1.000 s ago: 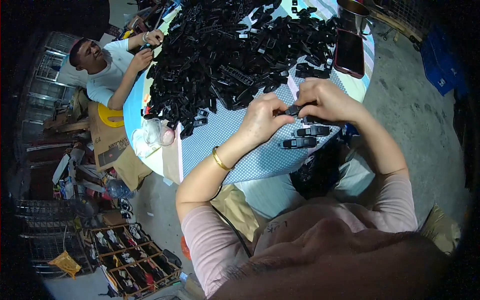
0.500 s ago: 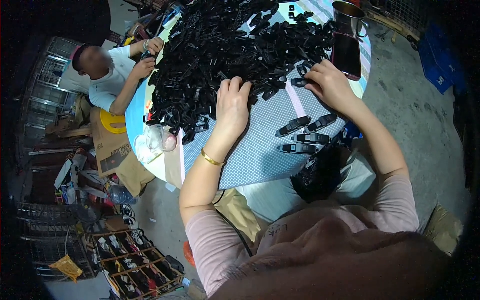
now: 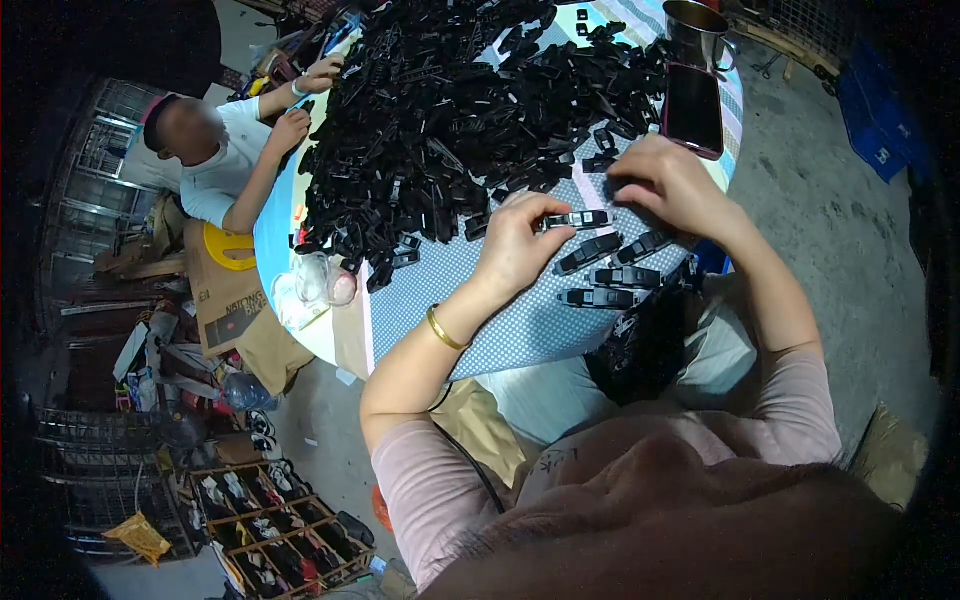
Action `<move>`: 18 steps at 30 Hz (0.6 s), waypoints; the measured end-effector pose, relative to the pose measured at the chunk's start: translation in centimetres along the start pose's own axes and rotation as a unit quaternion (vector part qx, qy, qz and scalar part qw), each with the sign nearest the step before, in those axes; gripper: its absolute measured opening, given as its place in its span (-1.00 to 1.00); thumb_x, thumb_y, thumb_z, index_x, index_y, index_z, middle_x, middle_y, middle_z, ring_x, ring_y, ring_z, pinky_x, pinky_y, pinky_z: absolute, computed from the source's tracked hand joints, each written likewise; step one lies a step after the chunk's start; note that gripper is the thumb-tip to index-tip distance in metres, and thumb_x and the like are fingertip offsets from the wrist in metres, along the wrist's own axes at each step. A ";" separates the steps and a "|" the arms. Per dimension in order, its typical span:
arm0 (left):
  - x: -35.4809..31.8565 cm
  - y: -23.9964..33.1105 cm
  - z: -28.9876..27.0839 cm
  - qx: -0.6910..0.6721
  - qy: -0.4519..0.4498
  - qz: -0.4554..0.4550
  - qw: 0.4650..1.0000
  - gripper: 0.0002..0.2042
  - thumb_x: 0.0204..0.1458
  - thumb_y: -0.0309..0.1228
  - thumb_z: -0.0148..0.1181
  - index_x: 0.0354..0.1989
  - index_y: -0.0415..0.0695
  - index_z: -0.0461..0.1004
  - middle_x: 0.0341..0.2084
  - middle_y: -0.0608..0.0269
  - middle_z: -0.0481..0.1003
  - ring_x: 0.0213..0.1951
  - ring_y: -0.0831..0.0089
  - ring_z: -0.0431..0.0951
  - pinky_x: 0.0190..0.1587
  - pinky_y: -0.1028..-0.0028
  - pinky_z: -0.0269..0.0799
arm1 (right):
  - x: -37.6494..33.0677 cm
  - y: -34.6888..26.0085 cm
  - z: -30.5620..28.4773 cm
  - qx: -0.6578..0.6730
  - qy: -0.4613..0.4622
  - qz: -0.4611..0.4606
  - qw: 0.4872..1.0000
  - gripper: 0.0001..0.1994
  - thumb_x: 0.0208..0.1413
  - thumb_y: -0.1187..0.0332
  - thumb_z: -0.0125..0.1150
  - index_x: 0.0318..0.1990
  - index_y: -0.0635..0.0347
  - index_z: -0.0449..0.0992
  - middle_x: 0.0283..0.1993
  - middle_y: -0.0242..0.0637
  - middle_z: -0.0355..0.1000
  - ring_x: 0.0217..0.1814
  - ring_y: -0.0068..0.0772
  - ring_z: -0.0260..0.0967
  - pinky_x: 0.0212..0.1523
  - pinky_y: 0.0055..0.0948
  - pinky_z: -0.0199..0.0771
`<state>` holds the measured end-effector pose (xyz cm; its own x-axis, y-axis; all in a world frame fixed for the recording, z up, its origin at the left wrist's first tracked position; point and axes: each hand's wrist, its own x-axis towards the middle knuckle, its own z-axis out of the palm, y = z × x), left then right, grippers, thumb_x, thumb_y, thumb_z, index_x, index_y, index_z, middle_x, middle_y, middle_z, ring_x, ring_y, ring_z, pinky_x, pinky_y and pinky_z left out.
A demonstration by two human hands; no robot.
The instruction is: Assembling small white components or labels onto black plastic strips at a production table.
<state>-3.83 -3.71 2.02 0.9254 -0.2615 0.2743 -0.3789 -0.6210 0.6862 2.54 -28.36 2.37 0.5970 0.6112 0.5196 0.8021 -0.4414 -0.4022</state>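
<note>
A glossy black oblong piece (image 3: 587, 219) sits pinched by the left hand (image 3: 515, 240), which was at the far black heap (image 3: 460, 120) half a second ago. The right hand (image 3: 668, 183), curled, has drawn nearer; whether it grips anything I cannot tell. Four similar narrow pieces (image 3: 625, 277) lie just nearer on the rounded counter's dotted blue covering (image 3: 480, 330).

Phone (image 3: 693, 108), mug (image 3: 694, 46), perhaps a crate (image 3: 878, 122).

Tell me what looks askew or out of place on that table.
Only a mild irregularity: of the four black parts lying right of the left hand, the two farther ones slant, while the two nearer lie almost level. Any damage is too small to tell.
</note>
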 end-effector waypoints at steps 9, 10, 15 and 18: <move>-1.0 1.8 0.3 0.197 0.089 0.134 0.967 -0.79 -0.13 -0.57 0.23 -0.25 -0.14 0.57 -0.40 0.13 0.46 -0.24 0.16 0.43 -0.21 0.28 0.38 | -0.3 -3.1 -0.1 0.103 -0.147 0.019 0.984 -0.75 -0.14 0.32 0.36 -0.28 0.23 0.58 -0.30 -0.16 0.47 -0.16 -0.07 0.43 -0.18 -0.20 0.41; -1.2 1.9 0.2 0.186 0.053 0.115 0.974 -0.78 -0.10 -0.56 0.20 -0.23 -0.13 0.56 -0.38 0.11 0.45 -0.24 0.14 0.43 -0.20 0.26 0.38 | -0.5 -3.6 -0.1 0.104 -0.163 -0.002 0.981 -0.74 -0.14 0.31 0.36 -0.28 0.23 0.58 -0.29 -0.16 0.47 -0.16 -0.07 0.43 -0.17 -0.21 0.42; -1.3 2.0 0.6 0.118 0.015 0.068 0.991 -0.76 -0.07 -0.36 0.25 -0.20 -0.16 0.52 -0.35 0.11 0.44 -0.20 0.08 0.42 -0.14 0.20 0.36 | -0.3 -2.1 -0.5 0.141 -0.170 -0.052 0.974 -0.71 -0.10 0.29 0.34 -0.26 0.29 0.55 -0.29 -0.14 0.48 -0.20 -0.06 0.44 -0.19 -0.25 0.44; -0.6 2.3 0.5 0.129 0.024 0.113 0.985 -0.74 -0.12 -0.33 0.32 -0.28 -0.18 0.49 -0.35 0.13 0.46 -0.17 0.11 0.42 -0.09 0.23 0.36 | 0.1 -1.0 -1.0 0.129 -0.113 0.002 0.985 -0.74 -0.06 0.34 0.30 -0.21 0.26 0.56 -0.26 -0.12 0.49 -0.17 -0.03 0.45 -0.16 -0.22 0.42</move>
<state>-5.30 -5.39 3.10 0.8138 -0.3838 0.4365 -0.5597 -0.7198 0.4106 1.85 -28.55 3.60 0.5572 0.7541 0.3477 0.7517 -0.2802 -0.5970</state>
